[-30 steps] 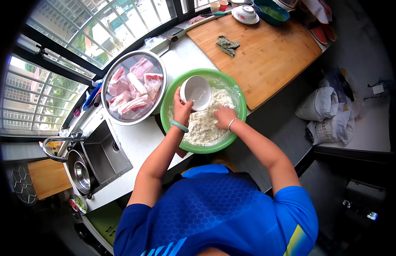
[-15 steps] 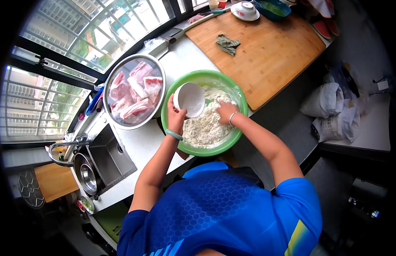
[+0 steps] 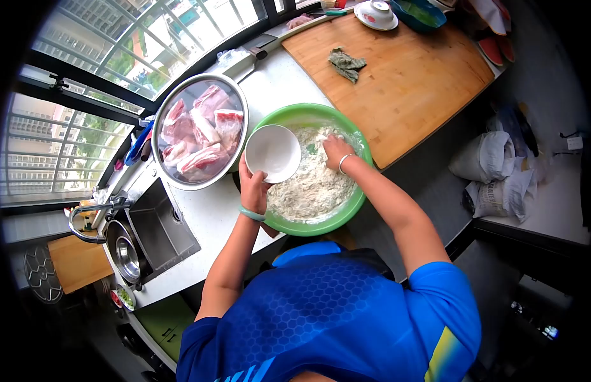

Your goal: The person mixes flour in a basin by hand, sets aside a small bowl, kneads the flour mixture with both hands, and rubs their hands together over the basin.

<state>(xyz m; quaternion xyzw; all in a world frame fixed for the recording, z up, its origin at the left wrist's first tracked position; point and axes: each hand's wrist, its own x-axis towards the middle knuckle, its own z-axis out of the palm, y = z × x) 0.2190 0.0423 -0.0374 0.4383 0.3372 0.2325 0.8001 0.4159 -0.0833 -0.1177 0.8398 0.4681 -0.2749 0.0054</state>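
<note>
Flour [image 3: 308, 194] lies in a green basin [image 3: 289, 225] at the edge of the bench [image 3: 288, 81]. The left hand [image 3: 253, 190] pinches a white bowl [image 3: 273, 153] between thumb and fingers, above the basin's left rim. The right hand [image 3: 335, 151] dips into the flour; how its fingers are set, I cannot tell. Beyond sit a tray [image 3: 195, 187] of meat [image 3: 206, 128] and a board [image 3: 403, 89] bearing a cloth [image 3: 346, 64].

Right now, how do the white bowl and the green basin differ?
The white bowl is small; the green basin is much wider. The bowl is in the left hand; the basin stands below. The basin holds a floury mixture; the bowl shows none. Both are round and open-topped.
</note>
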